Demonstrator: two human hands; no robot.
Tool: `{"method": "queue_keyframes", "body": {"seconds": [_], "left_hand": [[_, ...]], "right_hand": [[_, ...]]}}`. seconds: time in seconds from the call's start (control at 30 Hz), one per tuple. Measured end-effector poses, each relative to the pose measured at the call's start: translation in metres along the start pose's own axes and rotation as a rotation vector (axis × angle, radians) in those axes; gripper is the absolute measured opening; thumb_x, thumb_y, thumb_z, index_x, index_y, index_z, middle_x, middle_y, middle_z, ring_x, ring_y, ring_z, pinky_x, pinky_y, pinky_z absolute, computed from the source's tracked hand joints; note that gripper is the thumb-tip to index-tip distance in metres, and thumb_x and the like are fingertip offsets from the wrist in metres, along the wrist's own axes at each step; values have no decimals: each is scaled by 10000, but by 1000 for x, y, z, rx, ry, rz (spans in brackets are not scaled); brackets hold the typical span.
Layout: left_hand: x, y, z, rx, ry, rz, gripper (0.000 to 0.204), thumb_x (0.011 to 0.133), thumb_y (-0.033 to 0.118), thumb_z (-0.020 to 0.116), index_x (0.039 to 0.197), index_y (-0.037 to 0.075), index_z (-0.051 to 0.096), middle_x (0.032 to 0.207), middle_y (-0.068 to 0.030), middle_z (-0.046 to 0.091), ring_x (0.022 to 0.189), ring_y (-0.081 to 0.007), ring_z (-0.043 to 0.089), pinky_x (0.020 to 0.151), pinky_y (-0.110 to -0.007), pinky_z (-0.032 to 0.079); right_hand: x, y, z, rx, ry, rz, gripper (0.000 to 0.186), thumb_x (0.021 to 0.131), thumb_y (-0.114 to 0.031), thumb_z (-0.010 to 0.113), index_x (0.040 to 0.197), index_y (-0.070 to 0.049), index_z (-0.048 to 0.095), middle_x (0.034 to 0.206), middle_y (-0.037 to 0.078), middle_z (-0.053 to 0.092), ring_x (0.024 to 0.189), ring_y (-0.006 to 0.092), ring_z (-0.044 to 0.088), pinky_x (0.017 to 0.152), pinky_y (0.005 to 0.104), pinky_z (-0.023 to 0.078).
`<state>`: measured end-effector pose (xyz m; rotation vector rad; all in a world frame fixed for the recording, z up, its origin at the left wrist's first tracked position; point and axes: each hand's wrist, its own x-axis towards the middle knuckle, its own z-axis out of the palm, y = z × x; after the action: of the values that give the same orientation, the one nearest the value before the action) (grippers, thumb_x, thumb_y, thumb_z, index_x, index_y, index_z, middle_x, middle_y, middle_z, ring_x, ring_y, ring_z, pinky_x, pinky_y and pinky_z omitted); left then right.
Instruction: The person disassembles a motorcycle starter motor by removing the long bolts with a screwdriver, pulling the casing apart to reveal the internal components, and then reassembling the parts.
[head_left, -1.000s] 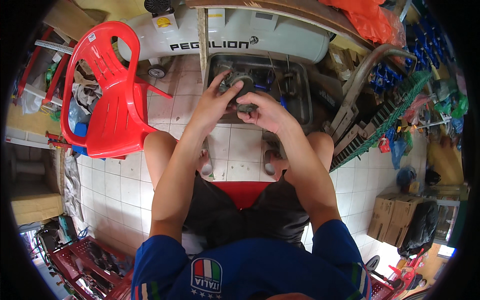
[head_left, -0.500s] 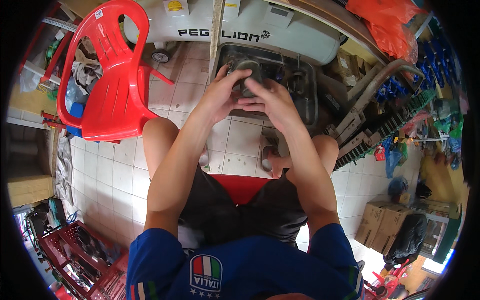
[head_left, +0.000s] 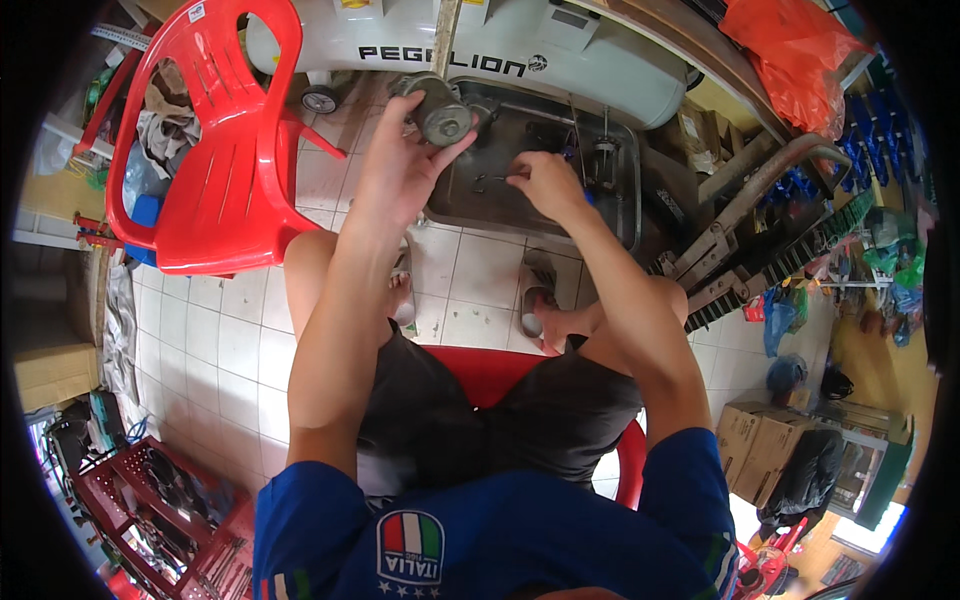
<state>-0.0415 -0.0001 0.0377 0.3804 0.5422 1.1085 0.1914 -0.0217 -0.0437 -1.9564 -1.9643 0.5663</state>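
We sit facing a white tank (head_left: 560, 60) with a red chair (head_left: 215, 160) to our left. A metal tray (head_left: 520, 190) lies on the tiled floor. Our left hand (head_left: 400, 170) grips a round metal part (head_left: 442, 115) above the tray's near corner; our right hand (head_left: 545, 185) pinches a small piece inside the tray.

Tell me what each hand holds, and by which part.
Left hand grips a round grey metal part by its rim. Right hand pinches something small; unclear what.
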Motion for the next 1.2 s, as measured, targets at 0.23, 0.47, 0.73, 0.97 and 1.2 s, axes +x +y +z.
{"method": "queue_keyframes", "body": {"seconds": [0.23,0.47,0.73,0.97,1.2], "left_hand": [[-9,5,2,44,2,-20,412,976,258,591,1250,-34,498,1189,-218,617,1128,-369,639,973,-437,573],[-15,-3,16,140,-33,-5,413,991,253,581,1284,-24,492,1218,-217,614,1123,-374,647,974,-464,561],[-21,-7,20,119,-28,-61,608,1062,495,368,1369,-26,438,1271,-259,575,1152,-373,620,996,-535,533],[-20,-19,23,187,8,-123,683,1046,590,320,1399,11,408,1283,-255,566,1141,-368,626,991,-521,527],[-11,-24,11,209,52,-95,665,1031,567,410,1443,51,333,1217,-257,580,1077,-361,652,914,-485,554]], "right_hand": [[-2,11,54,24,104,3,201,851,-202,748,1037,-127,756,1013,117,727,955,342,692,806,445,556],[1,17,56,-11,164,98,107,889,-144,694,969,-78,720,1019,154,702,941,362,687,802,460,550],[-7,-54,-30,892,272,45,183,990,-127,622,1102,3,685,974,128,694,804,162,676,679,320,596],[-51,-83,-44,906,325,-62,421,883,-220,776,1159,70,647,1053,106,599,818,169,699,705,300,619],[-57,-97,-43,533,388,-137,573,701,-163,913,1167,55,660,1065,119,626,873,178,670,787,322,623]]}}
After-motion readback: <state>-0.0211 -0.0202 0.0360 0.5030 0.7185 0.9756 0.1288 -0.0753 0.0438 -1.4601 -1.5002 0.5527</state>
